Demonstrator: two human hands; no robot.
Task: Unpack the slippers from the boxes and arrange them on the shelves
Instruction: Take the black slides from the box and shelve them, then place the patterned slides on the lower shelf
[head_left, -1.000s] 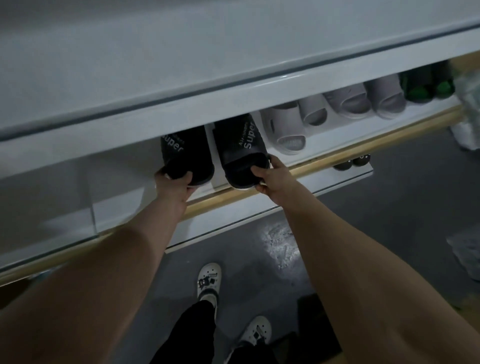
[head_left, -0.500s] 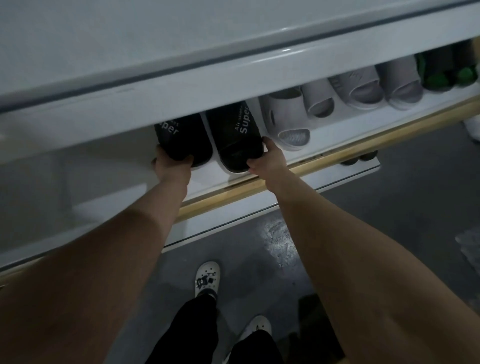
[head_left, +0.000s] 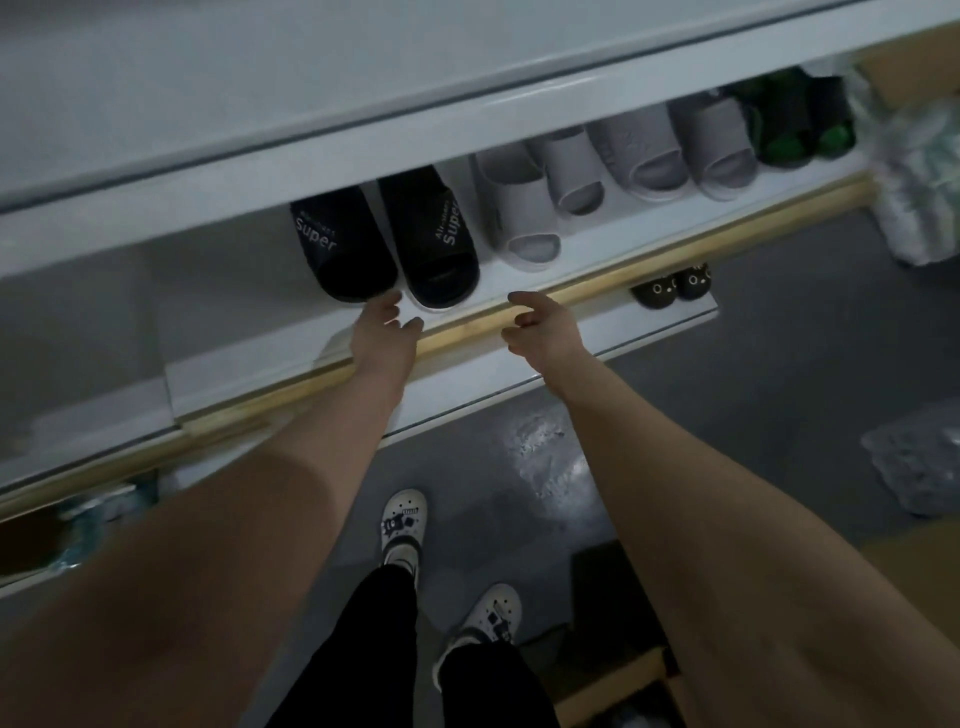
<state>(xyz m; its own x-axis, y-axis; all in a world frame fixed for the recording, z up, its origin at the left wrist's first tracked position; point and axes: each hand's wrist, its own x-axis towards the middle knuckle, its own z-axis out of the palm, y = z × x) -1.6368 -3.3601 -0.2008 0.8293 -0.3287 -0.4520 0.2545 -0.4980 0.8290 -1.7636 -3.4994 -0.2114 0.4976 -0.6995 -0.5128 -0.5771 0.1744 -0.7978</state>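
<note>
Standing at the shelf (head_left: 519, 306), the person holds both hands loosely spread and empty: the left hand (head_left: 387, 327) just in front of the heels of the black slippers (head_left: 384, 244), the right hand (head_left: 540, 327) over the wooden front edge. The pair sits on the shelf, heels outward, beside the grey slippers (head_left: 597, 176). A good finish would square both heels level with that row. Each black strap carries white "Super" lettering.
</note>
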